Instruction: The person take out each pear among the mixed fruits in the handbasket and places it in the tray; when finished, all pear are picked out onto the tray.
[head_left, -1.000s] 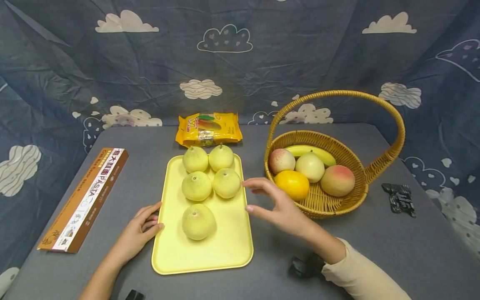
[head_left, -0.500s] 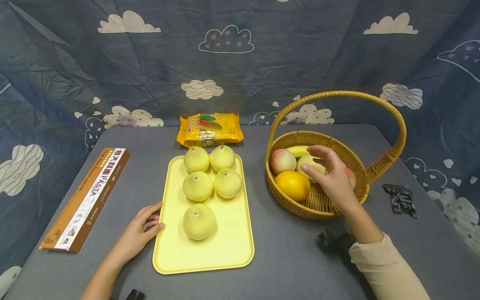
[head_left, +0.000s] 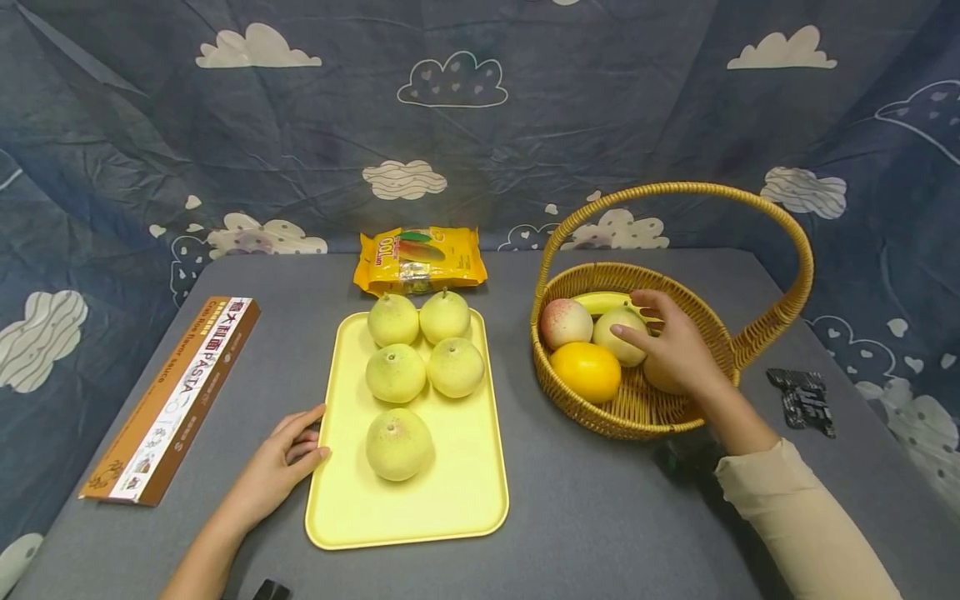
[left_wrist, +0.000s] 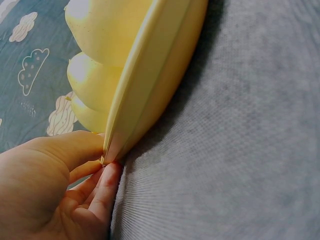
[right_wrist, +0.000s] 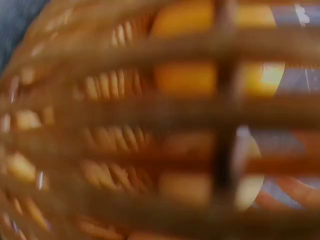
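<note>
My left hand [head_left: 271, 463] pinches the left rim of the pale yellow tray [head_left: 420, 512], thumb on one side and fingers on the other in the left wrist view. Several round green pears [head_left: 398, 444] sit on the tray. My right hand [head_left: 678, 346] reaches into the wicker basket [head_left: 600, 421], thumb and fingers spread around a pale green pear [head_left: 619, 337]; a firm hold is not visible. Around that pear lie a banana [head_left: 597, 302], a peach [head_left: 566, 323] and an orange-yellow fruit [head_left: 587, 372]. Another peach [head_left: 660, 379] is partly hidden under my right hand.
A long pasta box [head_left: 174, 400] lies left of the tray. Behind the tray rests a yellow snack bag [head_left: 420, 260]. A small black wrapper [head_left: 802, 402] lies right of the basket, whose tall handle [head_left: 678, 188] arches above it. A cloud-patterned cloth hangs behind the table.
My right hand has moved right from beside the tray to the basket, then lowered around the pale green pear. My left hand and the fruit on the tray have stayed put.
</note>
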